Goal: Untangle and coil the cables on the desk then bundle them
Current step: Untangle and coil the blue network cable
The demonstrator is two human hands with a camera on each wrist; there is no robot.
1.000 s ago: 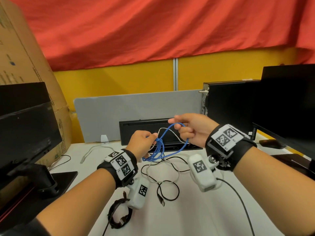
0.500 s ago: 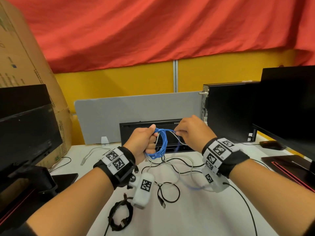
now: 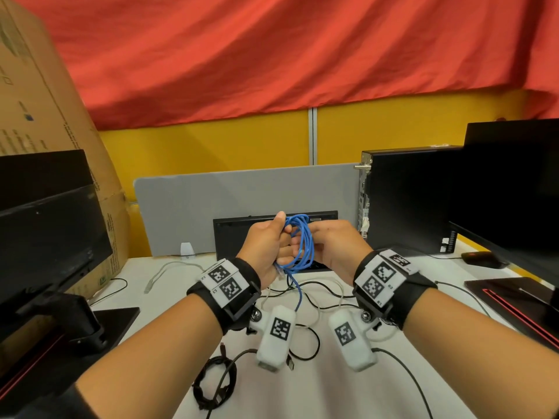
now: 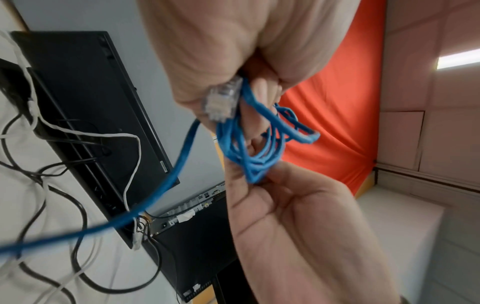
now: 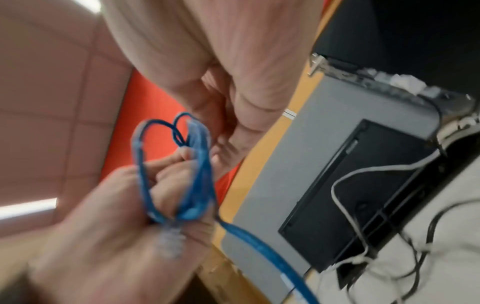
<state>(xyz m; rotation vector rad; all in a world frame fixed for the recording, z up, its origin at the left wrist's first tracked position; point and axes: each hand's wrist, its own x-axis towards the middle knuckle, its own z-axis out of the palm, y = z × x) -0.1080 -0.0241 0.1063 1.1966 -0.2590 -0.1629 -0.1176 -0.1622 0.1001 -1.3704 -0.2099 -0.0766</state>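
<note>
A blue network cable is wound into a small coil of several loops, held upright above the desk between both hands. My left hand grips one side of the coil in a fist, and the clear plug sticks out under its fingers. My right hand meets it from the right and pinches the loops at their far end. One free blue strand hangs from the coil to the desk. The right wrist view is blurred but shows the coil between the two hands.
Loose black and white cables lie tangled on the white desk under my hands, with a coiled black cable near the front. A black keyboard leans on the grey divider. A PC tower and monitors flank the desk.
My right hand carried a loop of blue cable leftward to my left hand. The hands now meet and the coil is fuller and tighter.
</note>
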